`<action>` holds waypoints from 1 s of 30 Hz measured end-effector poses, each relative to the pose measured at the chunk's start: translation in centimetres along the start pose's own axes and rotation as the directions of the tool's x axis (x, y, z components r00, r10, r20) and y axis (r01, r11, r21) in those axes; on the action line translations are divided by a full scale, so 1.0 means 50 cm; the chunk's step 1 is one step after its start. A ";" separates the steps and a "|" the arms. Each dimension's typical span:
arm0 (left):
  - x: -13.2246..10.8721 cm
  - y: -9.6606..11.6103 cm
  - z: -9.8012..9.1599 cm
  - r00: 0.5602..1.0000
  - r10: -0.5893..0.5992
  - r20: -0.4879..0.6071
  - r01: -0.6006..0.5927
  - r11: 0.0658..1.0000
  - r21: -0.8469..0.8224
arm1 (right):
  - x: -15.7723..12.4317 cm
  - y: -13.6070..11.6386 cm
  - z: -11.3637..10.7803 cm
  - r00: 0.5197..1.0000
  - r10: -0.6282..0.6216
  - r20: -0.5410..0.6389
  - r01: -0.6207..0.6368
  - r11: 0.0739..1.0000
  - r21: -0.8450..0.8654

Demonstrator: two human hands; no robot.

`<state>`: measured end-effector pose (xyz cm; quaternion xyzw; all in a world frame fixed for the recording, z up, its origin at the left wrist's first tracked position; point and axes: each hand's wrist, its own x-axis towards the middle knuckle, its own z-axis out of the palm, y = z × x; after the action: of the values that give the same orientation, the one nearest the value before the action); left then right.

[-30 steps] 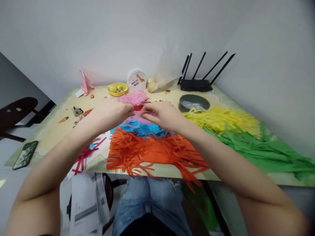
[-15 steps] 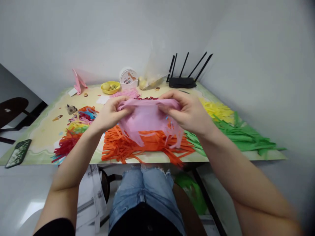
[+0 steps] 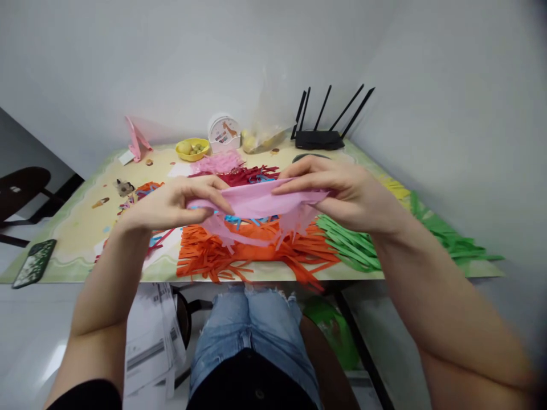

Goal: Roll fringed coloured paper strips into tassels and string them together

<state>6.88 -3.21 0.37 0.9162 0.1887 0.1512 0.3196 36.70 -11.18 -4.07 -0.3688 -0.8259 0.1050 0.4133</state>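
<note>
A pink sheet of fringed tissue paper (image 3: 260, 200) is stretched between my hands, its cut strips hanging down. My left hand (image 3: 183, 200) pinches its left end between thumb and fingers. At the other end, my right hand (image 3: 337, 191) grips it the same way. Just below lies orange fringed paper (image 3: 256, 250) along the table's front edge. Behind the pink sheet are dark red fringes (image 3: 239, 176) and bits of blue. Green fringed paper (image 3: 352, 245) spreads to the right, partly under my right forearm.
At the back stand a black router (image 3: 319, 139), a clear plastic bag (image 3: 267, 134), a white round box (image 3: 224, 134) and a yellow bowl of fruit (image 3: 192, 150). A phone (image 3: 34, 263) lies at the table's left corner. Yellow fringes (image 3: 394, 187) lie at the right.
Both hands have turned and moved slightly apart, so the pink paper is now a narrower, flatter band. More dark red and blue paper shows behind it.
</note>
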 end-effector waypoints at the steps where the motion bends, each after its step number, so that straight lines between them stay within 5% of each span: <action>1: 0.001 0.005 -0.006 0.999 -0.009 0.042 0.009 1.000 -0.004 | 0.002 0.000 -0.005 0.999 -0.028 0.042 0.028 1.000 -0.010; 5: 0.027 0.016 -0.002 0.995 -0.102 0.018 0.103 0.994 -0.046 | 0.008 -0.008 -0.019 0.981 -0.105 0.166 0.114 0.993 -0.042; 9: 0.066 0.021 0.029 0.976 -0.214 0.035 0.208 0.970 0.124 | 0.012 -0.021 -0.040 0.953 -0.082 0.292 0.111 0.990 -0.085; 14: 0.081 0.037 0.043 0.969 -0.248 -0.006 0.245 0.953 0.177 | 0.036 -0.017 -0.037 0.976 0.100 0.192 -0.101 0.995 -0.003; 22: 0.071 0.035 0.044 0.941 -0.307 -0.141 0.334 0.907 0.255 | 0.041 0.001 0.004 0.980 0.144 0.135 -0.142 0.990 -0.024; 30: 0.059 0.028 0.044 0.960 -0.218 -0.176 0.248 0.954 0.171 | 0.044 -0.015 -0.011 0.977 0.140 0.159 -0.131 0.989 -0.065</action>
<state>10.73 -4.07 0.06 0.8993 0.3336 0.1645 0.2301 35.89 -10.26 -2.04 -0.4255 -0.8324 0.1400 0.3262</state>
